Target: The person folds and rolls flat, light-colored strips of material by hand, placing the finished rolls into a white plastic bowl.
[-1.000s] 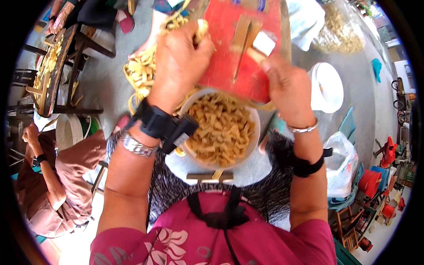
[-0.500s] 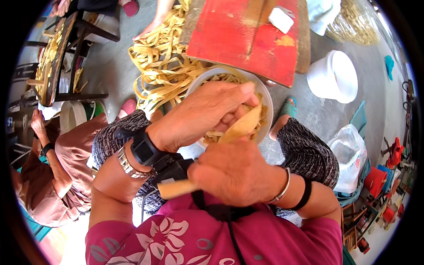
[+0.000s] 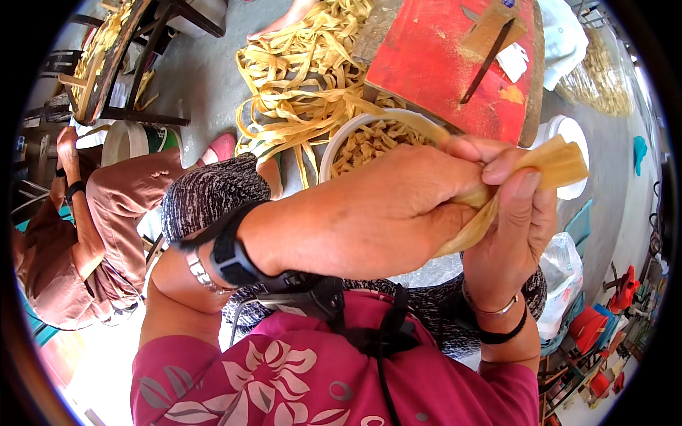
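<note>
- Loose strips (image 3: 305, 92) lie heaped on the floor (image 3: 213, 92), far left of the bowl (image 3: 327, 155) of cut pieces (image 3: 376, 140).
- The red surface (image 3: 419, 64) stands farther right, carrying a block (image 3: 477, 44).
- The left hand (image 3: 419, 195) hides the bowl's near side.
- Half a second earlier, the right hand (image 3: 515, 231) was nearer the chest; now it is right of the left.
- The hands are together, fingers clamped on one held strip (image 3: 558, 167), whose end points right.

My flat, tan, fibrous strip (image 3: 560, 165) looks smooth and faintly glossy; my round white plastic tub (image 3: 327, 160) is smooth, my red rectangular wooden bench (image 3: 426, 60) matt and scuffed.
</note>
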`<state>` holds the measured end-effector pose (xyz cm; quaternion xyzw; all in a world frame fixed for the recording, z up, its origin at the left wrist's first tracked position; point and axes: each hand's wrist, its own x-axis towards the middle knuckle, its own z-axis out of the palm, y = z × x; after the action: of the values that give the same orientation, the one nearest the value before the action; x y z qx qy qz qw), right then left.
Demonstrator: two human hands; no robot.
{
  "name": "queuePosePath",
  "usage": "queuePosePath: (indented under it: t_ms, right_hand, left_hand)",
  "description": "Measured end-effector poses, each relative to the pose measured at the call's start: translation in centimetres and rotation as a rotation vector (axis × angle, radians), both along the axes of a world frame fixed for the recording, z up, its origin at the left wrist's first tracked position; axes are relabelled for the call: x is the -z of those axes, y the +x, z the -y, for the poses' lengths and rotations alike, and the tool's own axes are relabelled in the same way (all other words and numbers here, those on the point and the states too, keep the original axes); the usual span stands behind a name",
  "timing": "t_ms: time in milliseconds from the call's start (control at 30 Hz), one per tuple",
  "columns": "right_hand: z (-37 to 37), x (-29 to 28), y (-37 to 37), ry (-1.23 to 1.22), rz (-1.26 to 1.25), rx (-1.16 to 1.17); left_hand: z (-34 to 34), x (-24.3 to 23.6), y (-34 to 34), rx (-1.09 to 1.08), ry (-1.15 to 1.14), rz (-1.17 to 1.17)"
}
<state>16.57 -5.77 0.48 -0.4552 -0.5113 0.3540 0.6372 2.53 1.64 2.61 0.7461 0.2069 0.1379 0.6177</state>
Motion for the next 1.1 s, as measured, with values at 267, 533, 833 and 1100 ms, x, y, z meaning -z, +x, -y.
queuePosePath:
  t_ms: [267, 533, 833, 1100]
  right_hand:
    - [-0.2, -0.6, 0.6, -0.341, 0.153, 0.038]
    - [-0.5, -0.6, 1.5, -0.337, 0.406, -0.153]
    - [0.6, -0.8, 1.0, -0.323, 0.519, 0.047]
    - [1.9, 0.7, 1.9, -0.297, 0.597, 0.101]
  left_hand:
    - [0.4, -1.1, -0.3, -0.294, 0.336, 0.19]
    - [-0.4, 1.2, -1.1, -0.359, 0.781, 0.285]
    - [0.7, -0.2, -0.6, -0.352, -0.913, 0.531]
    - [1.8, 0.1, 0.0, -0.36, -1.006, 0.742]
